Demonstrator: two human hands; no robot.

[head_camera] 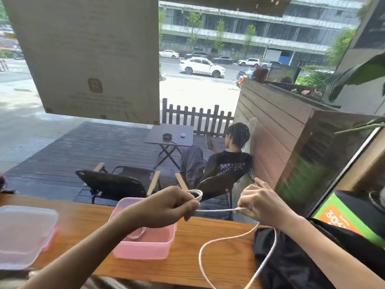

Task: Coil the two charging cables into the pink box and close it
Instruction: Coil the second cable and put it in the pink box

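While my left hand [177,205] pinches the small coil shut, my right hand [258,205] grips the white cable [216,239] taut at 3 o'clock. Cable judged light, limp, springy; pink box [145,250] sits open below, another coil inside.

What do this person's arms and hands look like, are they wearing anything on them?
Both forearms are bare: no sleeves, gloves or watch show. The left hand looks unadorned; whether the right hand wears a ring is too blurred to tell.
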